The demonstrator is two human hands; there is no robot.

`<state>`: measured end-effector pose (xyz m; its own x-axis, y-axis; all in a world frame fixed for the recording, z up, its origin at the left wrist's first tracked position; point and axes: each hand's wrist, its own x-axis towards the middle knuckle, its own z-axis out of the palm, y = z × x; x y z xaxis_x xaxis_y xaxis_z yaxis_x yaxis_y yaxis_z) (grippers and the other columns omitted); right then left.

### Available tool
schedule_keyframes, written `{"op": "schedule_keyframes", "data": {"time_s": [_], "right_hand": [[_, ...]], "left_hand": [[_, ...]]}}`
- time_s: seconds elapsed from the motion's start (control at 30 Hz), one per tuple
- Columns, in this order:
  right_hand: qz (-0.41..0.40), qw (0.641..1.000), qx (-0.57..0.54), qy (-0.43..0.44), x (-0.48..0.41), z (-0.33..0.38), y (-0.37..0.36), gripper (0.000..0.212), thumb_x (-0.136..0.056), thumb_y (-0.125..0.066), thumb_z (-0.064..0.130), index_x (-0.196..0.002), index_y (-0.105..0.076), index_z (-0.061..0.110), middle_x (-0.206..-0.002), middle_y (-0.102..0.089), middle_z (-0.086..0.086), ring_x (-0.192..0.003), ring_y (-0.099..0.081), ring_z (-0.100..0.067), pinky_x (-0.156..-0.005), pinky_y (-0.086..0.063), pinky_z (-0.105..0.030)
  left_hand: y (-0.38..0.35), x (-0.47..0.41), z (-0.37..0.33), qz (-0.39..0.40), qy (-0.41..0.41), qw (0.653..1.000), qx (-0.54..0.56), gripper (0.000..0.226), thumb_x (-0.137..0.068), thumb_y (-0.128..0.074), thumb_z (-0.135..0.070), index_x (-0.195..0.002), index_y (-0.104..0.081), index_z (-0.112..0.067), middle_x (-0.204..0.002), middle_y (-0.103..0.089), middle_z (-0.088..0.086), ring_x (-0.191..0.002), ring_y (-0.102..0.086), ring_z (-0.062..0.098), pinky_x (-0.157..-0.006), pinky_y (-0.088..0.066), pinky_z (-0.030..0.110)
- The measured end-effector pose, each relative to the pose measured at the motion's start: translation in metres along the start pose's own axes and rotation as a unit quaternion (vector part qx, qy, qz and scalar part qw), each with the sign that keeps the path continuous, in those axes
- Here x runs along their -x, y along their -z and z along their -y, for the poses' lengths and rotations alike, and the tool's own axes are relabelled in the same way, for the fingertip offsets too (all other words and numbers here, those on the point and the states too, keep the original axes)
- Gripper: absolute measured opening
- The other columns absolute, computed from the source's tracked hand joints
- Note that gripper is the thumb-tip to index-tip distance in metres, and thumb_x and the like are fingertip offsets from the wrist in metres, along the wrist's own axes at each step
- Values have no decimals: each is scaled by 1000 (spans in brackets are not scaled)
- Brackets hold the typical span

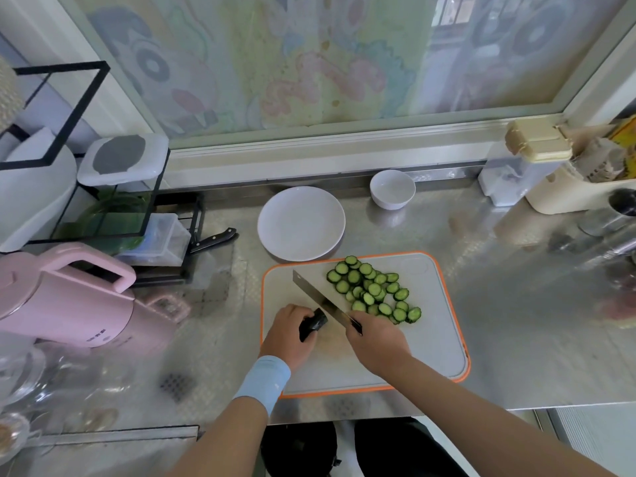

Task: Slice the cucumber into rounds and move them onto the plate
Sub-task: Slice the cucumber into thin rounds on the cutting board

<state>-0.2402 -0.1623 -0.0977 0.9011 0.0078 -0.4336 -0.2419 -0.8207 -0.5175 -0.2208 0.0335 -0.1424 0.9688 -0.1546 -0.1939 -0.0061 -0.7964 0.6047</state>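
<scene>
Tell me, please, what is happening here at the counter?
A person is slicing on a cutting board. The left hand holds the short cucumber end; the right hand holds the knife, blade right beside it. Many rounds lie on the board. The white plate behind holds none yet.

Bright daylight from the window (309, 63); edges blurred and warped.

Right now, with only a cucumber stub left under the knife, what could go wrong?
The left hand grips a very short cucumber stub right against the knife, so a slip could cut that hand. The cucumber rounds lie loosely piled near the far edge of the cutting board; moving them could scatter some onto the steel counter instead of the plate.
</scene>
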Motion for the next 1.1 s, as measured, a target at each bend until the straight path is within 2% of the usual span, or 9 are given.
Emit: {"op": "schedule_keyframes", "data": {"time_s": [0.13, 0.27, 0.33, 0.4, 0.47, 0.53, 0.67, 0.9, 1.1], "right_hand": [[2, 1000, -1, 16, -6, 5, 0, 21, -98, -41, 35, -78, -47, 35, -65, -57, 3, -60, -55, -20, -52, -43, -32], [22, 999, 8, 22, -13, 7, 0, 19, -99, -41, 32, -81, -49, 31, -64, -53, 4, -60, -51, -20, -53, -45, -32], [18, 999, 19, 35, -14, 6, -3, 16, -100, -40, 31, -90, -52, 31, -62, -49, 6, -62, -51, -21, -53, -43, -32], [-7, 998, 33, 51, -12, 5, -5, 22, -101, -39, 33, -113, -57, 32, -70, -56, 7, -66, -52, -20, -53, -39, -29], [-29, 996, 49, 68, -8, 6, -6, 31, -102, -36, 35, -130, -51, 36, -83, -64, 4, -72, -58, -20, -57, -44, -30], [-32, 994, 62, 87, -2, 9, -6, 34, -103, -32, 35, -134, -46, 37, -88, -66, 3, -76, -61, -20, -62, -51, -35], [-33, 992, 79, 94, 7, 14, -8, 36, -104, -30, 34, -138, -42, 36, -88, -64, 2, -76, -62, -24, -65, -53, -38], [-21, 992, 103, 68, 9, 17, -8, 33, -105, -30, 30, -135, -44, 31, -85, -61, 1, -73, -60, -27, -58, -43, -33], [-4, 992, 113, 55, 9, 19, -5, 31, -104, -31, 29, -132, -44, 30, -77, -55, 2, -69, -57, -26, -58, -45, -34]], "left_hand": [[-7, -7, -1, -58, 6, 998, 9, 27, -85, -64, -20, -112, -59, -21, -111, -50, -7, -108, -43, 10, -83, -38, 19], [-13, -13, 1, -78, -42, 996, -24, 29, -82, -62, -18, -110, -57, -16, -114, -49, -2, -108, -43, 16, -89, -41, 25], [-15, -14, 3, -91, -84, 991, -43, 28, -82, -57, -18, -109, -56, -14, -115, -49, 0, -106, -44, 19, -91, -44, 28], [-18, -14, 4, -103, -120, 986, -59, 28, -83, -48, -21, -110, -54, -13, -114, -48, 1, -104, -46, 20, -90, -46, 30], [-22, -15, 5, -113, -131, 983, -63, 29, -84, -44, -20, -111, -51, -12, -114, -47, 2, -102, -46, 21, -90, -47, 32], [-26, -16, 6, -120, -124, 983, -57, 30, -84, -44, -18, -113, -49, -12, -113, -49, 6, -100, -47, 23, -89, -48, 35], [-30, -17, 9, -129, -121, 983, -49, 31, -85, -44, -16, -115, -47, -12, -112, -48, 7, -98, -48, 24, -88, -47, 34], [-29, -22, 11, -136, -117, 983, -21, 27, -86, -42, -18, -112, -46, -14, -108, -50, 6, -96, -47, 21, -85, -47, 32], [-29, -24, 13, -145, -127, 981, -10, 30, -84, -44, -16, -114, -45, -14, -107, -52, 10, -97, -47, 22, -87, -43, 28]]}}
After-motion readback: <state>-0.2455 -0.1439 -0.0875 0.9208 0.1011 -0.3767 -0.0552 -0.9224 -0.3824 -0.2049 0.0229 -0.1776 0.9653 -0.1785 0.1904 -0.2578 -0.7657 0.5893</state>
